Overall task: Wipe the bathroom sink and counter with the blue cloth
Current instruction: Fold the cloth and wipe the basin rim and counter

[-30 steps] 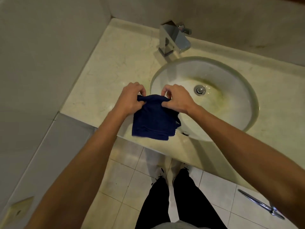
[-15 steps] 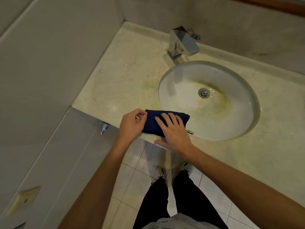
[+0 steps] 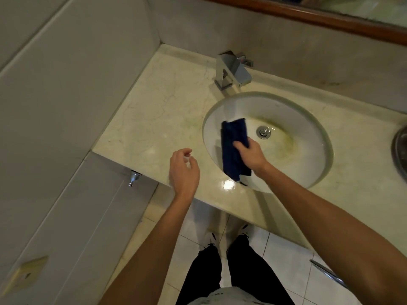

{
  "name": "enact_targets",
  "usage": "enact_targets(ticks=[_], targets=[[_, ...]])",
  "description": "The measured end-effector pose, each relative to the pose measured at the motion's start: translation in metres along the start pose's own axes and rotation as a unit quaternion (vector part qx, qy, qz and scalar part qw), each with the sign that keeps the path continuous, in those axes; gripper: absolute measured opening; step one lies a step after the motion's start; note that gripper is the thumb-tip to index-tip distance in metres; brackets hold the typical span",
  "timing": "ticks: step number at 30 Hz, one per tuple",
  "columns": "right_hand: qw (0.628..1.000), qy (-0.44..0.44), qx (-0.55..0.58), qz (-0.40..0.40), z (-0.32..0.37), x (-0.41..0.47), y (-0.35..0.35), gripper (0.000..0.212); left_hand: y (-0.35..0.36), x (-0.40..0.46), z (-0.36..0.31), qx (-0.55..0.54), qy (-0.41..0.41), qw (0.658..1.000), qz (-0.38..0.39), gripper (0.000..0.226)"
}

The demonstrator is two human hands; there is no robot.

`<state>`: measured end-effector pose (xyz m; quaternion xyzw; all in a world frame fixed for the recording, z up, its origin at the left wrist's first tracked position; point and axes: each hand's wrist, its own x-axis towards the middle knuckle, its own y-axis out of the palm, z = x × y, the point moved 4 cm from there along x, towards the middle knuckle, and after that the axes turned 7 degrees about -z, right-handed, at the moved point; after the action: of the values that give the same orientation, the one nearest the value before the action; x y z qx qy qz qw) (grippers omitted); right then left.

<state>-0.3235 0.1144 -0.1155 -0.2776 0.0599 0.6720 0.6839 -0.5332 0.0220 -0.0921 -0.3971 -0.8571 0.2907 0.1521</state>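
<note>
The folded dark blue cloth lies against the left inner wall of the white oval sink, reaching from near the front rim up toward the drain. My right hand presses and grips the cloth's right edge inside the basin. Greenish-yellow stains spread around the drain. My left hand hovers over the front edge of the cream marble counter, left of the sink, fingers loosely curled and holding nothing.
A square chrome faucet stands behind the sink. A dark round object sits at the counter's right edge. Walls close in on the left and back. A chrome knob sticks out below the counter. My legs and shoes stand on the tiled floor.
The cloth went from the counter's front edge into the sink basin with my right hand. My left hand let go of it and drew back to the left.
</note>
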Motion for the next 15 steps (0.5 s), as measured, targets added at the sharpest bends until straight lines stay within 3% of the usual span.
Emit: enact_targets(ticks=[2, 5, 8, 11, 15], targets=[[0.967, 0.151, 0.202, -0.04, -0.016, -0.001, -0.036, 0.036, 0.028, 0.002, -0.008, 0.034, 0.067, 0.997, 0.029, 0.028], [0.932, 0.21, 0.291, -0.047, -0.024, 0.0, -0.085, 0.04, 0.066, 0.005, -0.012, 0.107, 0.101, 0.989, 0.024, 0.042], [0.958, 0.173, 0.202, -0.107, -0.021, 0.01, -0.117, 0.036, 0.087, 0.003, -0.006, 0.168, 0.067, 0.984, -0.002, 0.056], [0.977, 0.072, 0.087, -0.182, -0.001, 0.034, -0.131, 0.032, 0.095, -0.002, 0.001, 0.219, 0.059, 0.974, -0.004, 0.057], [0.965, -0.081, -0.002, -0.248, 0.051, 0.079, -0.126, 0.025, 0.096, 0.0, -0.002, 0.226, 0.065, 0.972, -0.015, 0.054]])
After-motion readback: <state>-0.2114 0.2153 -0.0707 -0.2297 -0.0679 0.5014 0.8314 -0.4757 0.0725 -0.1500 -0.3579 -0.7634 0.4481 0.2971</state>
